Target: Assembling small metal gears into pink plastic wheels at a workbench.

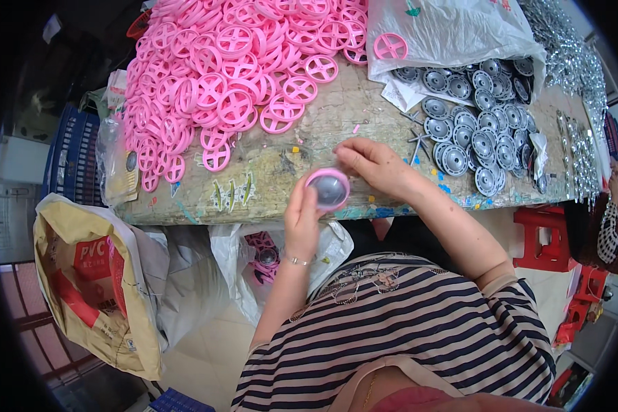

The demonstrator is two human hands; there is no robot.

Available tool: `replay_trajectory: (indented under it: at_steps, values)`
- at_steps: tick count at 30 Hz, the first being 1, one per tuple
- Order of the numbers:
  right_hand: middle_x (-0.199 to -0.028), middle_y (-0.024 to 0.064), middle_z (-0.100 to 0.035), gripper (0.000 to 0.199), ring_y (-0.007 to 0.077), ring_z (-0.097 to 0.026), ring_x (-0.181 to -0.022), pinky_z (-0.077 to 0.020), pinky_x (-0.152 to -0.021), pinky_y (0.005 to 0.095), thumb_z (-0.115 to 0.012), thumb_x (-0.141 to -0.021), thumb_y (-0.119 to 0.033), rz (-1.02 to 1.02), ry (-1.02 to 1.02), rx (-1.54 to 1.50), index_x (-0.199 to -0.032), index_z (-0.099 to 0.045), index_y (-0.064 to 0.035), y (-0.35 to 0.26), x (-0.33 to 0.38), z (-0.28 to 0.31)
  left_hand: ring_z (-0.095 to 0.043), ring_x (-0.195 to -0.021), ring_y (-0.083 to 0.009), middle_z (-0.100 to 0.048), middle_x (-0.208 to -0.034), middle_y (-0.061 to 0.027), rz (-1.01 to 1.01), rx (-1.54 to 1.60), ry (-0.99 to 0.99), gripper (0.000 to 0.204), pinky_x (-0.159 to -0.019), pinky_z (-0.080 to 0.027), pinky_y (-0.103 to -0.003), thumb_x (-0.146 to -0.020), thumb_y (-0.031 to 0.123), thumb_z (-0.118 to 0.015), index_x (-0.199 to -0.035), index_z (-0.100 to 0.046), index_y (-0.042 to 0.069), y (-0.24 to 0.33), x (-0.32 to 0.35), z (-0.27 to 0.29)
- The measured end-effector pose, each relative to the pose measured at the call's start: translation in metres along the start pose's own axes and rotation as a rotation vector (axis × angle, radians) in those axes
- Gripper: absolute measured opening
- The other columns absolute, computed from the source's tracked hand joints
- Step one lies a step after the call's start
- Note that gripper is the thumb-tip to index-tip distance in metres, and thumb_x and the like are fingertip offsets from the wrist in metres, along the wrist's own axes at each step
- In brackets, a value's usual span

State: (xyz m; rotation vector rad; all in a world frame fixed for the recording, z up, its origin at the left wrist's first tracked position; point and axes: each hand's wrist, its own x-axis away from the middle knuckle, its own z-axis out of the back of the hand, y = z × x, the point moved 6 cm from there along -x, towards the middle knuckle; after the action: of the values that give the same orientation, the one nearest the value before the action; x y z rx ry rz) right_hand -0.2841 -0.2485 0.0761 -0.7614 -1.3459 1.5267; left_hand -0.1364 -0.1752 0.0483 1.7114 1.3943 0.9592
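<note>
Near the front edge of the worktable, my left hand [302, 218] grips a pink plastic wheel [343, 180] with a dark grey disc [329, 189] set inside its rim. Just above and to the right of it, my right hand [372, 163] has its fingers curled together. Whatever it may pinch is too small or hidden to make out. Spoked pink wheels [237, 106] lie in a big heap at the far left. To the right, grey metallic-looking discs [487, 141] spill from a white plastic bag [453, 34].
Silver tinsel [573, 62] covers the table's right side. Leaf-patterned stickers [232, 193] lie along the front edge. An open white bag [230, 264] below the table holds pink-and-dark pieces. A tan sack [55, 302] stands left, and a red stool [534, 240] stands right.
</note>
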Motion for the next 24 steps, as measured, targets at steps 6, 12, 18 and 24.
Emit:
replay_trajectory:
  at_steps: [6,12,18,24]
  values:
    - [-0.119,0.0191,-0.056,0.034,0.0335,-0.054,-0.112,-0.044,-0.094,0.0383,-0.054,-0.092,-0.018,0.444,0.205,0.445,-0.121,-0.054,-0.0011,-0.026,-0.07,-0.001,-0.057,-0.091,-0.0126,-0.062,-0.099,-0.0065,-0.175,-0.718,0.581,0.029,-0.081,-0.047,-0.026,-0.1,0.019,-0.042,-0.109,-0.059,-0.003,0.019,0.097,0.116]
    - [-0.112,0.0181,-0.056,0.032,0.0354,-0.054,-0.105,-0.0446,-0.091,0.0434,-0.06,-0.086,-0.017,0.321,0.262,0.883,-0.113,-0.053,-0.001,-0.021,-0.122,-0.002,-0.064,-0.087,-0.0206,-0.064,-0.1,-0.0121,-0.13,-1.261,0.492,0.026,-0.077,-0.05,-0.031,-0.098,0.014,-0.044,-0.098,-0.063,-0.003,0.022,0.125,0.144]
    - [-0.083,0.0111,-0.06,0.022,0.0242,-0.057,-0.073,-0.0464,-0.068,0.0363,-0.061,-0.089,-0.021,0.161,0.183,0.439,-0.096,-0.052,-0.0022,-0.042,-0.075,0.021,-0.065,-0.081,-0.0161,-0.063,-0.102,-0.0121,-0.175,-0.606,0.322,0.022,-0.067,-0.053,-0.026,-0.099,0.012,-0.043,-0.112,-0.054,-0.002,0.029,0.05,0.06]
    - [-0.081,0.0062,-0.06,0.021,0.0151,-0.056,-0.074,-0.0464,-0.068,0.0323,-0.06,-0.091,-0.02,0.068,-0.14,0.023,-0.098,-0.054,-0.0012,-0.045,0.009,0.017,-0.066,-0.076,-0.016,-0.064,-0.096,-0.0109,-0.079,0.048,0.195,0.031,-0.059,-0.052,-0.022,-0.093,0.005,-0.054,-0.122,-0.046,0.001,0.023,-0.032,-0.031]
